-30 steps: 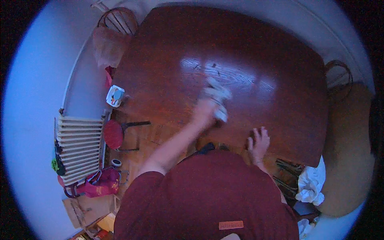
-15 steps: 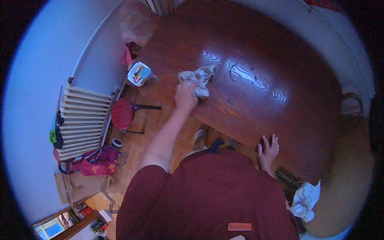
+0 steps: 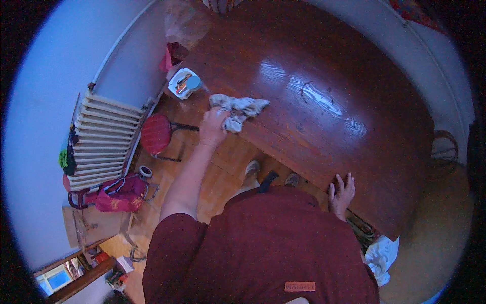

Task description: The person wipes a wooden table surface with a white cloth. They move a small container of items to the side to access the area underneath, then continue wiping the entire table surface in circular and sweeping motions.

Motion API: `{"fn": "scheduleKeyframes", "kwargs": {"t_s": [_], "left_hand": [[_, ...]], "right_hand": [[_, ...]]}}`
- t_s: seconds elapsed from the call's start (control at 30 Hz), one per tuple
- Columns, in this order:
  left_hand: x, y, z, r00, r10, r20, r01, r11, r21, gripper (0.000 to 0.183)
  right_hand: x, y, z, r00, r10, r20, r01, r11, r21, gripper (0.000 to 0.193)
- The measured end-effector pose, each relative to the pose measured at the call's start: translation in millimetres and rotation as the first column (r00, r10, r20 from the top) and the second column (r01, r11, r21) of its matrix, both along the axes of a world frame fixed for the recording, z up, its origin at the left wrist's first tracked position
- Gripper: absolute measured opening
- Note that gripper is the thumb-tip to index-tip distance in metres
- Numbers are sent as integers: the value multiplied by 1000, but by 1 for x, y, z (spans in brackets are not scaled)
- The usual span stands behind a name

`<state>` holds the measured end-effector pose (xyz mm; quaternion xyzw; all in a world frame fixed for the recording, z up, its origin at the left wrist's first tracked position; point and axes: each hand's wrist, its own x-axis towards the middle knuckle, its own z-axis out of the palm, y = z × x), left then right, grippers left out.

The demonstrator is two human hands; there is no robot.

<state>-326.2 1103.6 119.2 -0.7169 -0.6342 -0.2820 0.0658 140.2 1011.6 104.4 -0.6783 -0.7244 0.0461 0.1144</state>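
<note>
Near the left end of the dark brown wooden table (image 3: 304,137), my left hand (image 3: 214,121) is closed on a crumpled whitish cloth (image 3: 238,109). The cloth lies on the tabletop by its near edge, spread to the right of my fingers. My right hand (image 3: 341,194) lies flat on the table's near edge further right, fingers spread, with nothing in it. Beyond the cloth, at the table's left edge, is a white square container (image 3: 177,87) with small items in it and a round light-blue lid or disc (image 3: 193,83) on its side.
A red round stool (image 3: 156,134) stands on the floor left of the table, before a white radiator (image 3: 106,142). A magenta bag (image 3: 121,195) lies below the radiator. A white plastic bag (image 3: 382,256) hangs near the table's front right corner.
My left hand has drawn the cloth leftward and slightly nearer the table's edge, and the cloth is spread wider. My right hand stays resting on the edge.
</note>
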Motion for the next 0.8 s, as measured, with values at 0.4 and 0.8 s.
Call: {"fn": "scheduleKeyframes", "kwargs": {"t_s": [0.4,0.8], "left_hand": [[160,-25,16,768,-46,639,490,685,-540,22],[138,33,1,971,-133,198,189,935,-301,20]], "right_hand": [[4,0,-9,1000,-13,-23,13,1000,18,40],[-3,1,-3,997,-80,-7,80,997,-11,39]]}}
